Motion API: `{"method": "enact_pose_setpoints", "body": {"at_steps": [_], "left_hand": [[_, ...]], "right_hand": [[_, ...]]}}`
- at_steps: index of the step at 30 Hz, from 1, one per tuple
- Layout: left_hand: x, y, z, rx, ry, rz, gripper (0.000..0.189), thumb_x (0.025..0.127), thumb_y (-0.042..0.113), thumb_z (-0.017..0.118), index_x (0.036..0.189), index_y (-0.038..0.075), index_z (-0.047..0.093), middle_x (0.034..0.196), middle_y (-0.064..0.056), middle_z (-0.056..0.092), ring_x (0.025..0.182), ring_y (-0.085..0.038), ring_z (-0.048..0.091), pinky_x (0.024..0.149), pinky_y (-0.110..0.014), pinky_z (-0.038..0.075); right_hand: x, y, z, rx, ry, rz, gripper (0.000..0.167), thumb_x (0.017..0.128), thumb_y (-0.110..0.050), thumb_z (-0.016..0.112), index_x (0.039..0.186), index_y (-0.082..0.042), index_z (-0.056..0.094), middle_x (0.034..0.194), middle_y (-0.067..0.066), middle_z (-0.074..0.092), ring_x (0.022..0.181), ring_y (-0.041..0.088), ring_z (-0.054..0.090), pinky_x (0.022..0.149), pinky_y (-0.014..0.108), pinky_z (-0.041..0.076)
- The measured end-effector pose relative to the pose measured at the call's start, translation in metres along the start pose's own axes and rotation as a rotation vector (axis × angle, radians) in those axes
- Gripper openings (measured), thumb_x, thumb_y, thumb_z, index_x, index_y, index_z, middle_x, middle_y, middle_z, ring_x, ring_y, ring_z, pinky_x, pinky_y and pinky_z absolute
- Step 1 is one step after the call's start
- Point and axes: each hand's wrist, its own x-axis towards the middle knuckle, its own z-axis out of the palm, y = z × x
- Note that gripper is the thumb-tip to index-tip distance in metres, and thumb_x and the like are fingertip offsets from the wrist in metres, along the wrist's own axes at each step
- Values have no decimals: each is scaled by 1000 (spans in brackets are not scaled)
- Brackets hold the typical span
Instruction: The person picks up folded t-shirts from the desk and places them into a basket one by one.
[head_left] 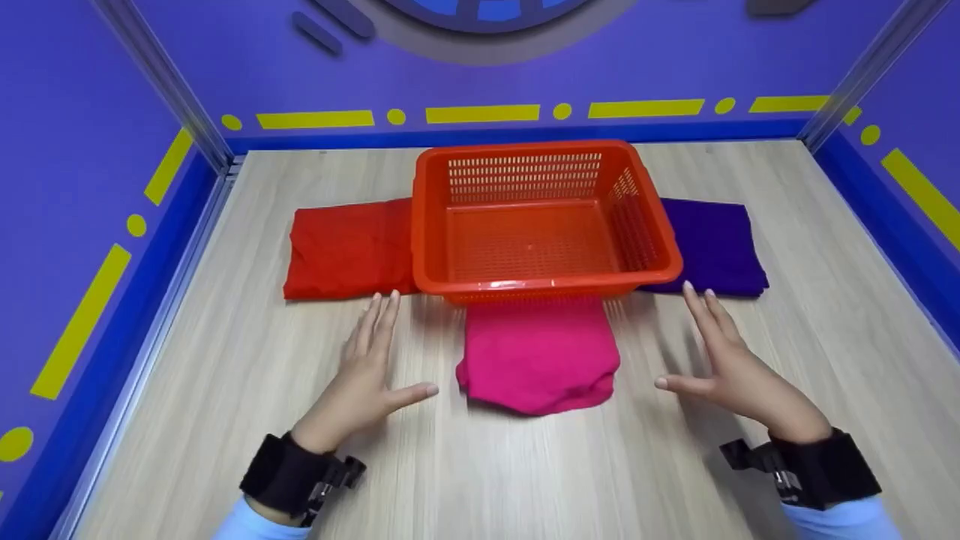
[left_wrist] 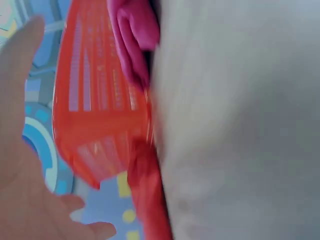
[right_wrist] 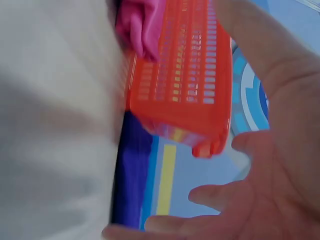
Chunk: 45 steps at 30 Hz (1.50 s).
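An orange-red plastic basket (head_left: 525, 286) with slotted walls stands at the middle of the table, with nothing inside. Folded red cloth (head_left: 349, 247) lies along its left side, and folded dark purple cloth (head_left: 716, 247) along its right. In front of the basket is a folded pink cloth (head_left: 538, 360), its far edge hidden by the basket. My left hand (head_left: 360, 382) hovers left of the pink cloth, fingers extended and thumb spread, holding nothing. On the other side my right hand (head_left: 739, 375) is likewise spread and bare, its fingertips near the purple cloth's front edge.
The light wooden table (head_left: 525, 480) is bounded by a blue back wall (head_left: 495, 82) and side panels with yellow markings. Metal posts (head_left: 165, 82) stand at the back corners. Each wrist wears a black strap (head_left: 289, 476) with a small mount.
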Motion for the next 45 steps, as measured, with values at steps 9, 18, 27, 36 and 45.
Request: {"method": "enact_pose_setpoints", "body": {"at_steps": [9, 18, 27, 36, 45], "left_hand": [[8, 15, 17, -494, 29, -49, 115, 87, 27, 82, 164, 18, -4, 167, -17, 2, 150, -45, 18, 119, -57, 24], [15, 20, 32, -721, -123, -258, 105, 92, 30, 76, 163, 11, 1, 164, -26, 17, 140, -44, 41, 112, -55, 39], [21, 22, 52, -996, -201, -323, 87, 97, 20, 66, 158, -6, 11, 157, -35, 27, 142, -45, 38, 116, -54, 33], [29, 29, 64, -1038, -160, -398, 73, 97, 11, 61, 153, -13, 23, 156, -34, 29, 141, -40, 40, 117, -47, 34], [40, 34, 73, -1036, -154, -416, 66, 97, 5, 61, 149, -17, 28, 142, -33, 49, 122, -30, 58, 102, -36, 51]], "right_hand": [[10, -7, 12, 265, -47, -42, 122, 85, -16, 83, 163, -21, -10, 163, 33, -6, 138, 65, 25, 97, 71, 41], [20, -4, 23, 688, -141, 189, 106, 93, -13, 75, 164, -18, -3, 165, 28, 9, 132, 51, 45, 83, 50, 59], [36, 5, 40, 1031, -248, 253, 84, 102, -10, 58, 160, 0, -2, 149, 30, 40, 108, 30, 69, 91, 55, 55], [49, 6, 45, 1137, -350, 283, 75, 105, -12, 53, 156, 9, 2, 113, 10, 72, 103, 27, 72, 92, 53, 55], [59, 2, 54, 1166, -367, 320, 68, 104, -12, 54, 151, 12, 12, 104, 8, 67, 92, 21, 71, 84, 44, 60]]}}
